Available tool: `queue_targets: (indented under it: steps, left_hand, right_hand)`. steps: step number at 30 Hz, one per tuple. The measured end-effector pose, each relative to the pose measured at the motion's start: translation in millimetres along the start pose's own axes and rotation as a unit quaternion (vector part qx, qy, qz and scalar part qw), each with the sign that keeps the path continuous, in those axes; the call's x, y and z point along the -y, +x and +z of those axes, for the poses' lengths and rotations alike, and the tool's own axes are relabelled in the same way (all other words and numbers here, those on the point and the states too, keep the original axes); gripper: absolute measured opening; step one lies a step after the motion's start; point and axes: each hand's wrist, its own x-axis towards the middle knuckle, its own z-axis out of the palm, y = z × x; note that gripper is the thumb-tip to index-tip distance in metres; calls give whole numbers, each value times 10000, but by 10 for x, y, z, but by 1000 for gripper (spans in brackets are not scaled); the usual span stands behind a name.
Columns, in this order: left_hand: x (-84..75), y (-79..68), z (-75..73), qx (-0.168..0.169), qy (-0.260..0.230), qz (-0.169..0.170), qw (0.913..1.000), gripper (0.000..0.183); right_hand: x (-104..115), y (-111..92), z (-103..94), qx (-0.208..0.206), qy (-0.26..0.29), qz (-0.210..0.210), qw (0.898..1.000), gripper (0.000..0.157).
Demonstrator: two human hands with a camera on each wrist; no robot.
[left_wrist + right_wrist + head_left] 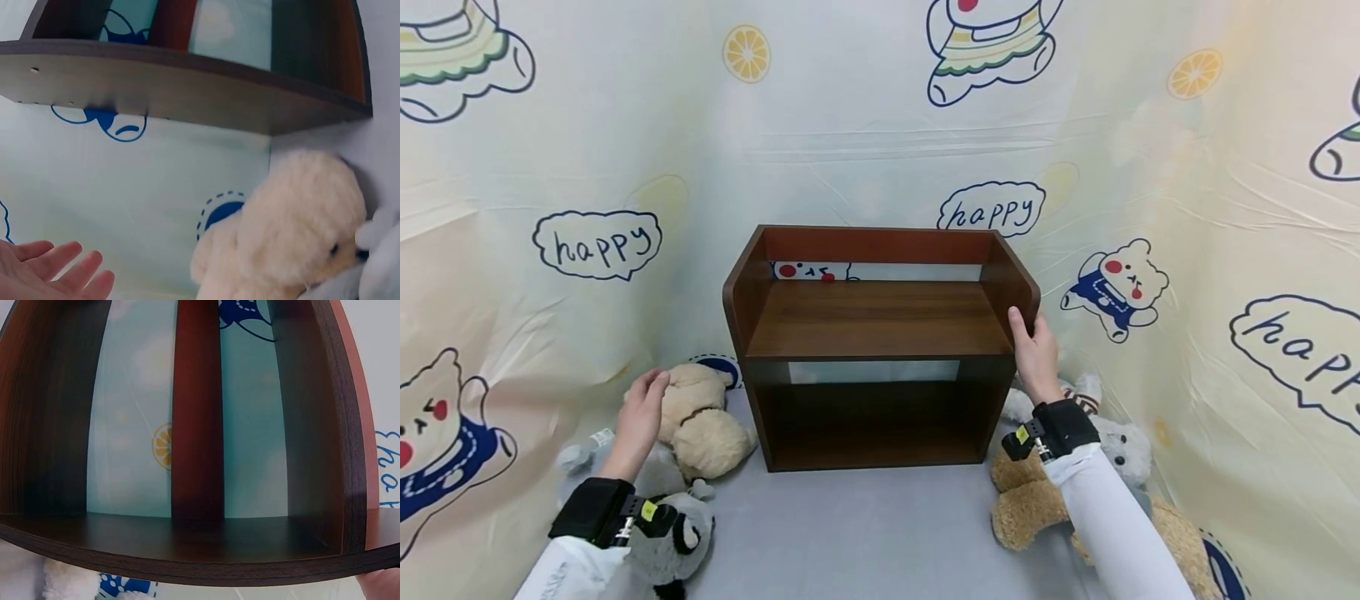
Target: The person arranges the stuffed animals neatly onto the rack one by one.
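- In the head view, the shelf stands upright at the centre of the frame, on the grey table.
- It is of dark brown wood, with one board across the middle; behind this, through gaps in the back, you can see the printed curtain.
- Your right hand is at the right side of the shelf. You pinch the edge of the side panel, the thumb on the inner face and the fingers round the outer face.
- In the right wrist view, the shelf fills most of the frame, and only a small part of this hand appears at the lower right corner.
- Your left hand is left of centre in the head view, apart from the shelf. It holds nothing; the left wrist view shows its fingers extended and slightly spread.
- In the head view this hand overlaps the beige toy, but in the left wrist view the two are apart.
- Below it, at the lower left, sits the grey toy.
- Beside your right forearm, at the lower right, are the brown toy and the white toy.
- You wear a black band on each wrist.
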Motion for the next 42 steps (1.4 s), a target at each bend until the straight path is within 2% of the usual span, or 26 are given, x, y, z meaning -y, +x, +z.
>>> queue_targets:
  steps: [4, 8, 15, 19, 28, 42]
  left_hand:
    - [99, 0, -66, 61, 173, 82, 9998, 74]
    - [176, -24, -150, 264, 383, 116, 9988, 77]
    - [169, -84, -305, 685, 900, 276, 9932, 72]
    - [185, -83, -377, 776, 1218, 318, 9890, 71]
    - [249, -70, -484, 1003, 2074, 477, 9719, 69]
    - [319, -38, -616, 1297, 2816, 773, 9476, 62]
  right_hand:
    - [-12, 18, 7, -64, -119, -10, 9999, 59]
    - [-18, 20, 1, -39, -143, -15, 9999, 57]
    - [-19, 10, -6, -43, -112, -66, 9999, 54]
    - [-21, 9, -6, -43, -114, -24, 9999, 54]
    - [-12, 12, -11, -66, -180, 44, 9998, 54]
    - [-17, 17, -13, 56, -123, 75, 9999, 55]
